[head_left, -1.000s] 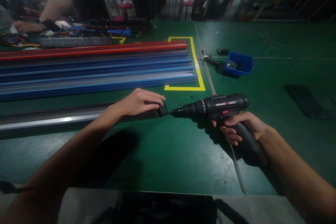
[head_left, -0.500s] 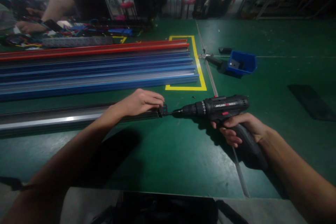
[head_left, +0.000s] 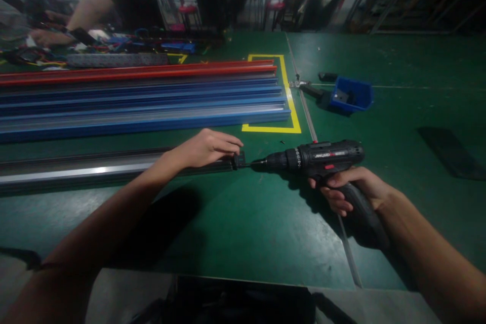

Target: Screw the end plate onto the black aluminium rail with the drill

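My right hand (head_left: 349, 190) is wrapped round the grip of a black cordless drill (head_left: 322, 156), which lies level and points left. Its thin bit meets a small black end cap (head_left: 240, 160) at the right end of a long dark metal profile (head_left: 83, 176). My left hand (head_left: 210, 148) rests over that end of the profile, its fingertips closed on the end cap. The undersides of the left fingers and the exact contact of the bit are too dark to make out.
Red profiles (head_left: 190, 70) and blue profiles (head_left: 182, 117) lie behind, reaching into a yellow tape outline (head_left: 271, 130). A blue bin (head_left: 353, 95) stands at the back right, near a dark flat object (head_left: 450, 152). Another person's arm (head_left: 89, 10) is at the far left, among wires.
The whole view has shifted slightly. Both hands, the drill and the end cap keep nearly the same places relative to one another.
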Demonstrator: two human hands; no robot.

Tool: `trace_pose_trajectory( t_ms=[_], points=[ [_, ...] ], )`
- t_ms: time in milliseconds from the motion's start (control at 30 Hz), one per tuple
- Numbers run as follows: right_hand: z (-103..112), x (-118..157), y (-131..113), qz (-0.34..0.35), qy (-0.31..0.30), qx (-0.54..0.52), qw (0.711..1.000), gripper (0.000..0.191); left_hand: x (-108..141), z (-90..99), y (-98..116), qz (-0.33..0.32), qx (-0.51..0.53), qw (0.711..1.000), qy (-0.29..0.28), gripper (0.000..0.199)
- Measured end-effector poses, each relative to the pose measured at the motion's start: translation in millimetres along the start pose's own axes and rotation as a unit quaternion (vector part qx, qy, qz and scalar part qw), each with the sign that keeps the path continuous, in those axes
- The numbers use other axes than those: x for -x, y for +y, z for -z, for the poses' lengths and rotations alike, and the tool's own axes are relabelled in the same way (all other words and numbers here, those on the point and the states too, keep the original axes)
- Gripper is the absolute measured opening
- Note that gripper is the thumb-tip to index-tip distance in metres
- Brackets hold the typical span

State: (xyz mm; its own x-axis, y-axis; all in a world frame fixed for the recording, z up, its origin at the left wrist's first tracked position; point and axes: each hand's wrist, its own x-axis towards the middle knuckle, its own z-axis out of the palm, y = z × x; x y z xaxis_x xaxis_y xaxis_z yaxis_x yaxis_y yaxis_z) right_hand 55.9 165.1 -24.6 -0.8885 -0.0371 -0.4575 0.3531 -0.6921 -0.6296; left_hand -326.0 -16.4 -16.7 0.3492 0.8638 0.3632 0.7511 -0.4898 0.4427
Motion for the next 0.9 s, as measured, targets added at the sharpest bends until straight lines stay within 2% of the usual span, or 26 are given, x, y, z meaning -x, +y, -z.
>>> trace_pose_trajectory(
  t_ms=[567,733,900],
  points=[
    [0.6,-1.9,-0.4,-0.015,0.003,-0.019,1.0,0.025,-0.4,-0.1,-0.2,0.001,0.015,1.0,0.009,0.024],
    [-1.1,-0.7,-2.7,0.01,0.042,0.005,0.999,0.015,1.1,-1.1,-2.4,0.005,0.024,1.0,0.014,0.026],
    [0.5,2.1,-2.5,0.035,0.102,0.072,0.992,0.023,1.2,-1.2,-3.1,0.003,0.021,1.0,0.009,0.025]
  ],
)
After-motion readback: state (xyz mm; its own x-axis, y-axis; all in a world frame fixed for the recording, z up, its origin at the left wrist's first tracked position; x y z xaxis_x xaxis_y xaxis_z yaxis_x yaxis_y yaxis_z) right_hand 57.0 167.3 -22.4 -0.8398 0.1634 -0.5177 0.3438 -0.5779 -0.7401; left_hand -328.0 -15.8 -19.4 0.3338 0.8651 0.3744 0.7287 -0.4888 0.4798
